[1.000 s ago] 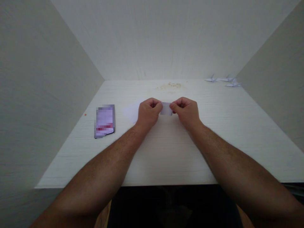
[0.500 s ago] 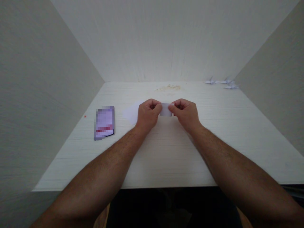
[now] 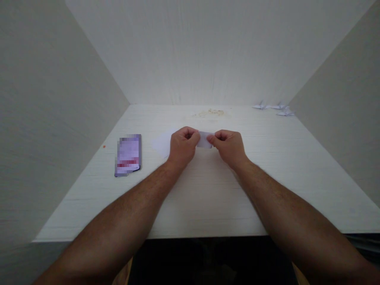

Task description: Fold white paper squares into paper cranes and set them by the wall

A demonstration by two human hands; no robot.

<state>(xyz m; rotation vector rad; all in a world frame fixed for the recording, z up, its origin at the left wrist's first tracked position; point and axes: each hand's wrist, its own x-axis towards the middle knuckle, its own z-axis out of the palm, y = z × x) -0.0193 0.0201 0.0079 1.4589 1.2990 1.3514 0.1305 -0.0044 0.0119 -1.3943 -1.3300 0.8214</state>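
Observation:
A small piece of white paper (image 3: 204, 140) is stretched between my two hands above the middle of the table. My left hand (image 3: 184, 145) pinches its left side between thumb and finger. On the other side, my right hand (image 3: 230, 145) is closed on the right edge, its thumb lying over the face of the paper. Whether the piece is folded in layers I cannot tell. Partly behind my left hand lies flat white paper (image 3: 162, 141) on the table.
A phone (image 3: 128, 155) with a blurred screen lies at the left of the white table (image 3: 204, 198). Several folded paper cranes (image 3: 280, 109) sit in the back right corner. Walls enclose the left, back and right. A small orange speck (image 3: 104, 146) is near the left edge.
The view has shifted slightly, so everything sits a little lower and further left. Both hands still hold the small paper, now slightly more tilted, with the right thumb further over it.

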